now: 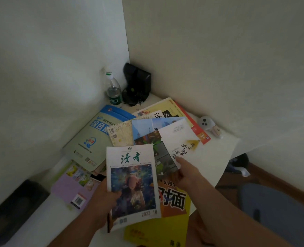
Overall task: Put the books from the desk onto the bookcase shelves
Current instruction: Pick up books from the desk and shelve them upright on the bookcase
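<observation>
My left hand holds a white magazine with green title characters and a colourful picture, lifted above the desk. My right hand grips the lower edge of a white book with brush calligraphy that lies on a fan of books. Under and around it lie a green-and-blue workbook, a beige book, a blue photo-cover book, a yellow-and-red book, a yellow-orange workbook and a lilac book. No bookcase is in view.
The white desk fits into a wall corner. At the back stand a plastic bottle and a black device. A small white gadget lies at the right edge. A dark object sits at left, a grey chair at right.
</observation>
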